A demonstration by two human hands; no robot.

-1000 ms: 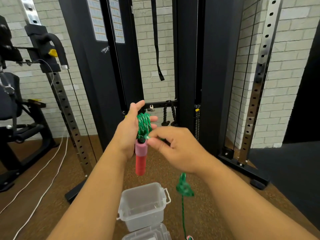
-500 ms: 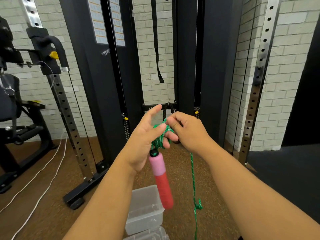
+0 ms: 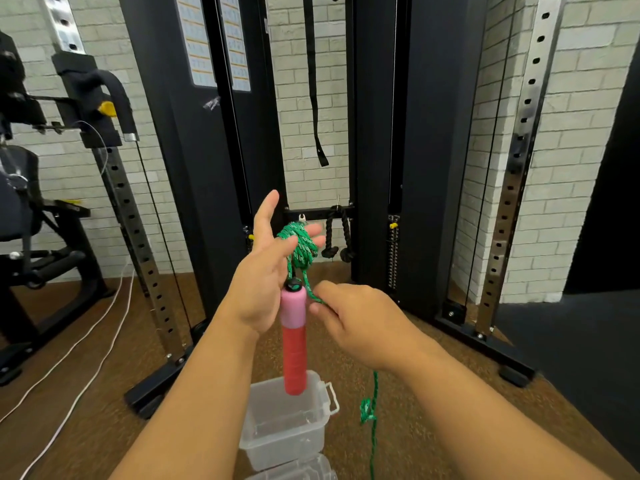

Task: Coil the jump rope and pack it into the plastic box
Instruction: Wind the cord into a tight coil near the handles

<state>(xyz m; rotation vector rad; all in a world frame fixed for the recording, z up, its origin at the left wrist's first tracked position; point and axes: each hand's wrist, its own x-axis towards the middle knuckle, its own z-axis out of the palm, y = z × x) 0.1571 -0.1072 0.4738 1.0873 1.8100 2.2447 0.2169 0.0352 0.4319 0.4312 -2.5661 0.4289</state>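
A green braided jump rope (image 3: 300, 249) is wound in several turns around the fingers of my left hand (image 3: 264, 278), thumb up and fingers spread. Its pink and red handle (image 3: 294, 337) hangs straight down from that hand. My right hand (image 3: 360, 323) pinches the free rope just right of the handle's top. From under the right wrist the rest of the rope (image 3: 372, 420) drops to the floor with a small knot in it. The clear plastic box (image 3: 287, 431) stands open on the floor below the handle.
A clear lid (image 3: 294, 474) lies at the bottom edge, in front of the box. A black cable machine with steel uprights (image 3: 388, 168) fills the view ahead. White cables (image 3: 86, 344) run across the brown floor at left, by a black bench.
My right hand came down from the coil's top to beside the handle, drawing rope with it. The handle swung from tilted to hanging straight. The view tilted down a little.
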